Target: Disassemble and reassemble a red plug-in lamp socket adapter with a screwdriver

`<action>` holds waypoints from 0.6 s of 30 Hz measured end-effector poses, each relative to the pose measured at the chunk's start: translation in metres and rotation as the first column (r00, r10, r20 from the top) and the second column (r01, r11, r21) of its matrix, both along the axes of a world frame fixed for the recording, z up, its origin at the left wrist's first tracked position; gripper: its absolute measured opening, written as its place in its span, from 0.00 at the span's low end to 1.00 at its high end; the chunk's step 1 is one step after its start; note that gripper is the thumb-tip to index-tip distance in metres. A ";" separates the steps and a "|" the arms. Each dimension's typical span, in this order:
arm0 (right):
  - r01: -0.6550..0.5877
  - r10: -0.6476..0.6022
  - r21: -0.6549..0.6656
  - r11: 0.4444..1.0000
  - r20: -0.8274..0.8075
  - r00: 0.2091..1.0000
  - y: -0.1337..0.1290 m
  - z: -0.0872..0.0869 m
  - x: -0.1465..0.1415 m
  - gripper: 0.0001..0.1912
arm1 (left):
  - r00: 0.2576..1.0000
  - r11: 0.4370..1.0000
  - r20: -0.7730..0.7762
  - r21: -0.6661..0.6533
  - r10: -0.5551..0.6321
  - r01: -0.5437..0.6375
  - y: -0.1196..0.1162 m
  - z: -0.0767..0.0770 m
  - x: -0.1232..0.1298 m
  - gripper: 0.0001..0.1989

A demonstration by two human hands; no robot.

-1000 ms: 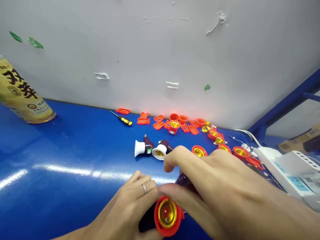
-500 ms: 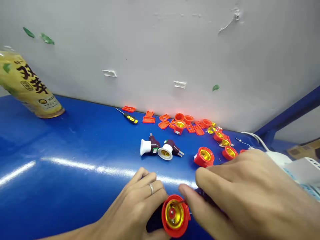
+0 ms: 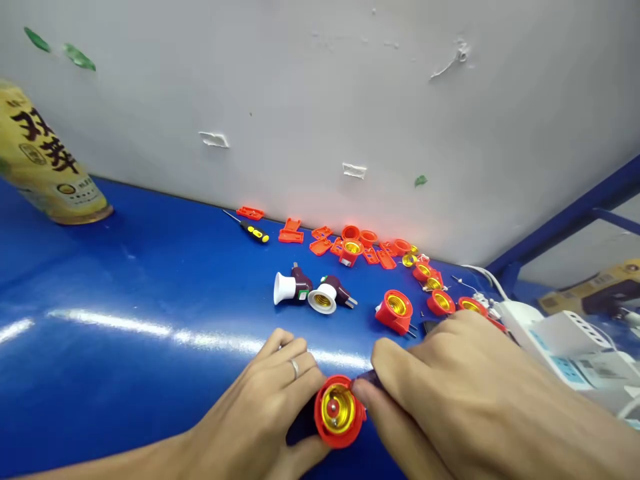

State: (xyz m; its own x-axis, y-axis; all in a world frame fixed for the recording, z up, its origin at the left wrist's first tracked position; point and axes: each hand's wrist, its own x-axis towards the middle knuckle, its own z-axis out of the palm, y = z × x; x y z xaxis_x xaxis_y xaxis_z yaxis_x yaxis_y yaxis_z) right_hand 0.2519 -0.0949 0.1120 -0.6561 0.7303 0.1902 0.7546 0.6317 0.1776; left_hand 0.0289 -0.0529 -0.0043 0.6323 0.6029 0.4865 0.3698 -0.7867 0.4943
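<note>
Clenching a brass-lined red lamp socket (image 3: pixel 336 412) between left hand (image 3: pixel 260 407) and right hand (image 3: pixel 450 393) fingers

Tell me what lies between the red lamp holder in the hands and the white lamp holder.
Head view: from the red lamp holder to the white lamp holder, only blue tabletop with a glare streak.

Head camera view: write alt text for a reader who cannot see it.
The left hand and right hand hold a red lamp socket with a brass-threaded centre above a blue workbench. More red sockets, two white sockets and a yellow-handled screwdriver lie beyond, near a grey wall.
</note>
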 end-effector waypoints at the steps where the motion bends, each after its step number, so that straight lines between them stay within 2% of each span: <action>1: 0.000 0.000 -0.011 1.000 -0.012 1.000 -0.001 0.001 -0.002 0.19 | 1.000 1.000 0.004 -0.006 -0.002 0.002 -0.001 0.000 0.000 0.08; 4: 0.038 -0.037 -0.044 0.998 0.032 0.999 -0.004 0.008 -0.013 0.17 | 1.000 1.000 0.020 -0.022 -0.008 0.009 -0.002 -0.004 0.001 0.07; 9: 0.032 -0.032 0.003 0.999 0.082 0.996 -0.002 0.015 -0.024 0.15 | 0.997 1.000 0.075 0.009 0.009 -0.010 -0.002 -0.013 0.003 0.08; 14: 0.077 -0.078 -0.009 0.997 -0.096 0.992 0.010 0.005 -0.027 0.17 | 0.996 0.990 0.085 0.134 0.023 -0.034 -0.003 -0.011 0.003 0.08; 18: -0.008 -0.006 -0.090 0.996 -0.156 0.988 0.009 0.001 -0.020 0.15 | 0.997 0.987 0.081 0.159 0.012 -0.025 -0.003 -0.006 0.004 0.11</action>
State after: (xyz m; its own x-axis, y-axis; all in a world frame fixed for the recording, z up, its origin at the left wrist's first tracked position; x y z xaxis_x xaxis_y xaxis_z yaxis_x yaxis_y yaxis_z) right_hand 0.2315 -0.0858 0.1135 -0.6243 0.7485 0.2238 0.7680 0.6404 0.0004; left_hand 0.0325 -0.0564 -0.0098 0.5774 0.5246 0.6257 0.3498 -0.8513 0.3910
